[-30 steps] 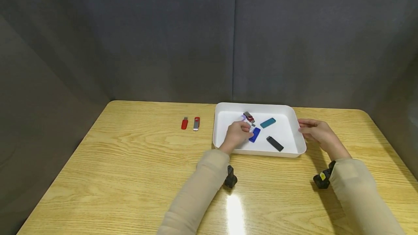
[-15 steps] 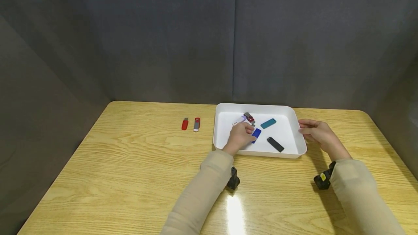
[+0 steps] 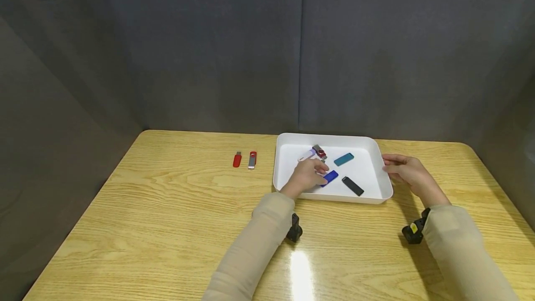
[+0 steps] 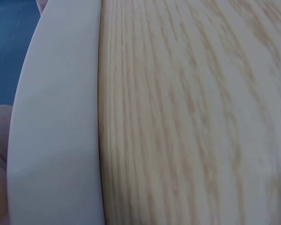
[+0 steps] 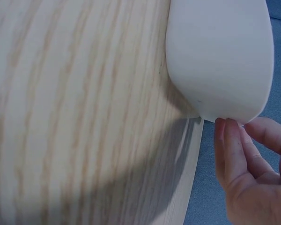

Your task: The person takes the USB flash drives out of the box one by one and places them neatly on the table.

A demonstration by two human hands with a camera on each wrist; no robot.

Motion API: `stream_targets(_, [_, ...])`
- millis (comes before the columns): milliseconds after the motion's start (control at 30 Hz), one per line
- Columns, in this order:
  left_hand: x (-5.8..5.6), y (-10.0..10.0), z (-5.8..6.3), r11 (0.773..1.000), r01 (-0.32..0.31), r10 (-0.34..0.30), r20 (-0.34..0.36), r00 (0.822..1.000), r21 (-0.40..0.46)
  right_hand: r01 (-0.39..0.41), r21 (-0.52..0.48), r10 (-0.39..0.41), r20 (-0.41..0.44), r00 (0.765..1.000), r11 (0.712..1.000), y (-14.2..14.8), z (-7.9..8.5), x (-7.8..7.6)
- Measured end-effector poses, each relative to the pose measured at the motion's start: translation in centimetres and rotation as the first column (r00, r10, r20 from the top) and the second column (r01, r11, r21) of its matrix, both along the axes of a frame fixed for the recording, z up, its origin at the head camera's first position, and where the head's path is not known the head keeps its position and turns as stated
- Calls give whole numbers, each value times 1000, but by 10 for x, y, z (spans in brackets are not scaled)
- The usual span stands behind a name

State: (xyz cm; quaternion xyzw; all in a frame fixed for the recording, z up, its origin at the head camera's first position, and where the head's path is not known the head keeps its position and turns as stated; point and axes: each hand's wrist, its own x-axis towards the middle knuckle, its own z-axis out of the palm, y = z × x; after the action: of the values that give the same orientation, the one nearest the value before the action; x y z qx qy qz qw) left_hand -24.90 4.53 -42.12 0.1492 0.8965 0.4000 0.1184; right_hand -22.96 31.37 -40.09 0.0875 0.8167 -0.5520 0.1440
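Note:
My left hand [image 3: 307, 175] is inside the white tray [image 3: 288, 140], thumb tip over the blue USB stick [image 3: 331, 176]. Its other fingers are apart from that stick, over a small grey connector partly hidden under them. Behind that hand lie a white and purple USB stick [image 3: 307, 154] and a red and grey one [image 3: 319, 151]. A teal stick [image 3: 344, 159] and a black one [image 3: 353, 186] lie further right in the tray. My right hand [image 3: 411, 174] touches the tray's right wall from outside with extended fingertips; the right wrist view shows these fingers [image 5: 232, 145] against the wall.
A plain red USB stick [image 3: 237, 159] and a red and silver one [image 3: 252, 160] lie side by side on the wooden table [image 3: 167, 208], left of the tray. A dark curtain [image 3: 217, 59] hangs behind the table. In the left wrist view, the tray wall [image 4: 56, 122] blocks most of the hand.
The blue USB stick has turned and slid slightly toward the right and front under my left hand. The white and purple stick shows more than at first. My right hand stays at the tray wall.

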Motion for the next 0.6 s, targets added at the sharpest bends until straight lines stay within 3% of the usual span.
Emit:
stream_targets(167, [-1, -1, 1, 999, 21, -21, 1, 1000, -24, -1, -5, 1, 6, 1000, 1000, 3, -3, -2])
stream_targets(400, [-2, -3, 0, 998, -55, 55, 23, 998, -6, 11, -9, -11, 1, 1000, 1000, 4, -6, -3])
stream_targets(600, [-4, -7, 2, 998, -56, 56, 45, 997, 3, 22, 13, -22, 5, 1000, 1000, 1, -3, -3])
